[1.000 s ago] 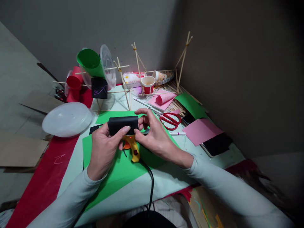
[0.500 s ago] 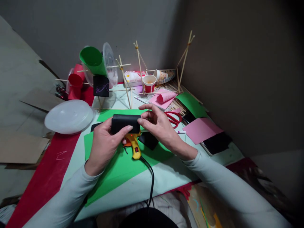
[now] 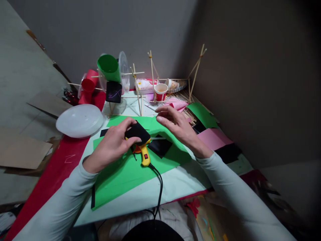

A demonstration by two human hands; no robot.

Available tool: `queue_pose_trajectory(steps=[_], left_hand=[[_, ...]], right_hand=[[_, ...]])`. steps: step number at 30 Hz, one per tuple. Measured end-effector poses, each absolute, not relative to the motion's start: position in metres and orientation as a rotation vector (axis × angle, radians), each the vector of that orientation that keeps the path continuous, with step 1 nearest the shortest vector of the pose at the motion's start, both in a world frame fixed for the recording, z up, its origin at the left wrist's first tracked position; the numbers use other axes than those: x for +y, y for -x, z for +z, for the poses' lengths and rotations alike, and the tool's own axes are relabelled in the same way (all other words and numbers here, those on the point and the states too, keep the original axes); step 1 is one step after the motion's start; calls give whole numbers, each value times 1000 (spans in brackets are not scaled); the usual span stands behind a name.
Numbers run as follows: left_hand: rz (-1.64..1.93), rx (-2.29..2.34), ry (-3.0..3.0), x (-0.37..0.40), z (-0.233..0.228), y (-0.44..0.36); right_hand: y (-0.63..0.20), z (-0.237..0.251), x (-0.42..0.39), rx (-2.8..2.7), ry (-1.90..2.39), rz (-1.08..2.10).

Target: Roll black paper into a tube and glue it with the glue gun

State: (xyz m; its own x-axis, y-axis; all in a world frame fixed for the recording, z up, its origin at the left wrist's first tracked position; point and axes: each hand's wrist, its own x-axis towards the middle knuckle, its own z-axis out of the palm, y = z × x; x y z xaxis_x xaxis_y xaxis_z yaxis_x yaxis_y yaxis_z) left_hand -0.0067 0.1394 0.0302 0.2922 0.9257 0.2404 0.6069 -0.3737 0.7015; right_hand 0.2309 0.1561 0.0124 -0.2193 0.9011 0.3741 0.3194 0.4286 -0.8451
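My left hand (image 3: 112,140) is closed on a folded piece of black paper (image 3: 138,133), thumb in front and fingers behind its far edge. The paper covers the upper part of a yellow glue gun (image 3: 145,157) that lies on green paper (image 3: 120,177), its red switch and cord showing. My right hand (image 3: 177,129) hovers to the right with fingers apart and nothing in them. Below it a black paper square (image 3: 160,146) lies flat on the green sheet, and a pale glue stick (image 3: 158,138) points out of the gun's back end.
A stick frame (image 3: 151,77) stands at the back, around a red-and-white paper cup (image 3: 161,92). To its left are a green paper tube (image 3: 109,67) and a black cube (image 3: 113,92). A white plastic lid (image 3: 79,121) sits at left, pink paper (image 3: 214,138) at right.
My right hand has let go of the black paper and moved right, its fingers opening. My left hand has tilted the paper, and the whole view has shifted slightly.
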Motion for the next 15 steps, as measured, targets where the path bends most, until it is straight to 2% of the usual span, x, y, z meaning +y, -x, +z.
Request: queue_pose_trajectory(steps=[7, 11, 15], left_hand=[[679, 1129, -2580, 139, 36, 14], [679, 930, -2750, 142, 35, 9], [611, 779, -2876, 147, 29, -2]], right_hand=[[-220, 31, 142, -2197, 646, 639], [-228, 35, 141, -2324, 635, 533], [-242, 26, 143, -2304, 718, 584]])
